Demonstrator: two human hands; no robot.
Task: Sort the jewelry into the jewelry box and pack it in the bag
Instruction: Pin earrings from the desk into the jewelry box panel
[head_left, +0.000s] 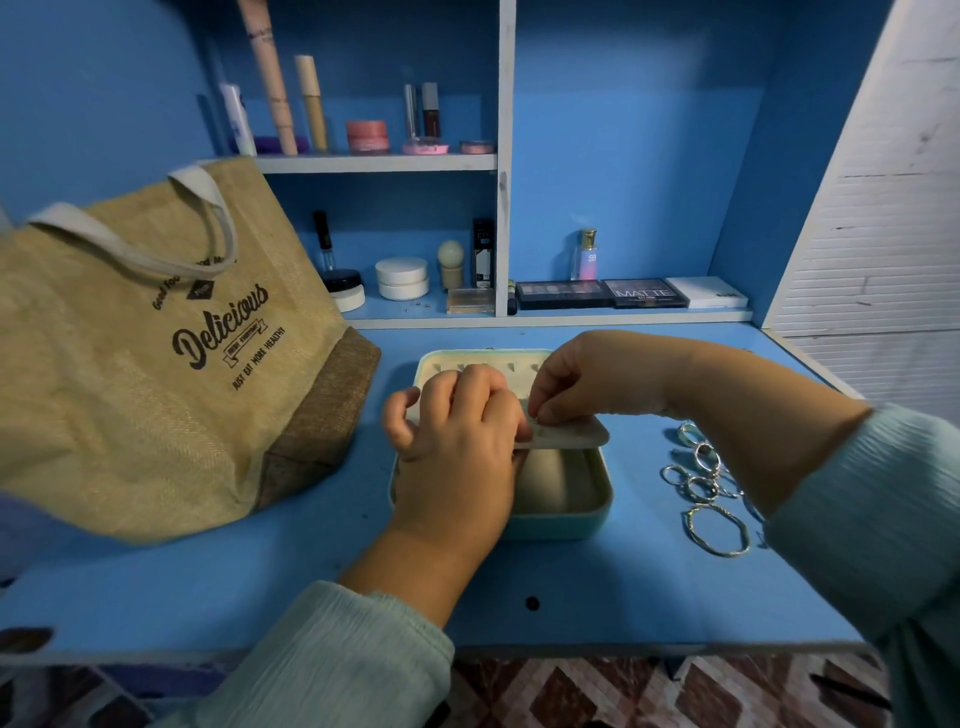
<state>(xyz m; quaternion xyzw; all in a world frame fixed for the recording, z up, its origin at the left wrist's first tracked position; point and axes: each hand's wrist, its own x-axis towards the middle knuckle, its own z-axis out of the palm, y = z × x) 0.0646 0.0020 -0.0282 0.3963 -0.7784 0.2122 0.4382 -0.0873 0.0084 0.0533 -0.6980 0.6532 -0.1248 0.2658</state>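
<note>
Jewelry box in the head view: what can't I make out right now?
- What the right hand pinches at the insert panel: too small, covered by fingertips.
- Left half of the jewelry box: hidden under the left hand.
- Bangles and rings on the desk: partly covered by the right forearm, so no count.
- Inside of the jute bag: only its side shows.

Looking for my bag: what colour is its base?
Darker brown than the tan bag; the base shows best in the head view.
</note>
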